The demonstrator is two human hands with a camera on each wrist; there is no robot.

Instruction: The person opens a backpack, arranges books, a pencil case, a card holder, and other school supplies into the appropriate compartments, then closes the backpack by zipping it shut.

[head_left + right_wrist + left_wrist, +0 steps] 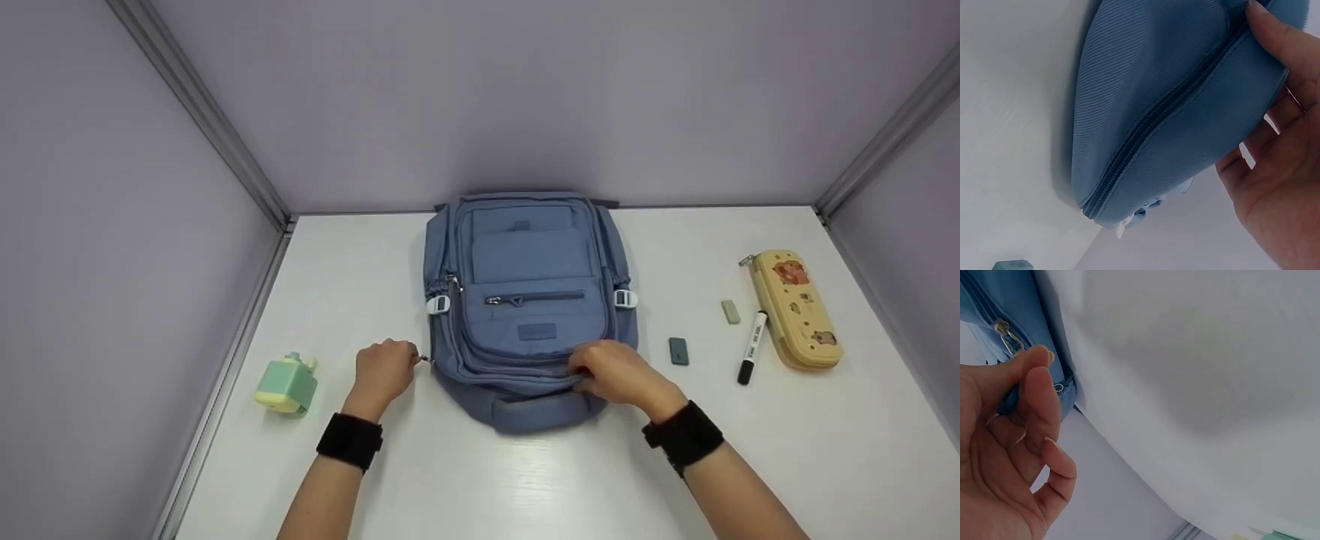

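A blue backpack lies on the white table with its front pocket facing up. At its lower left side my left hand pinches a metal zipper pull between thumb and forefinger. The left wrist view shows the zipper slider just beyond the fingertips of the left hand. My right hand grips the fabric at the backpack's near right edge, thumb by the seam. In the right wrist view, a closed stretch of zipper runs along the fabric beside the right hand.
A green and yellow pencil sharpener stands at the left. On the right lie a dark green block, a small pale green eraser, a white marker with black cap and a yellow pencil case. Grey-lilac panels enclose the table.
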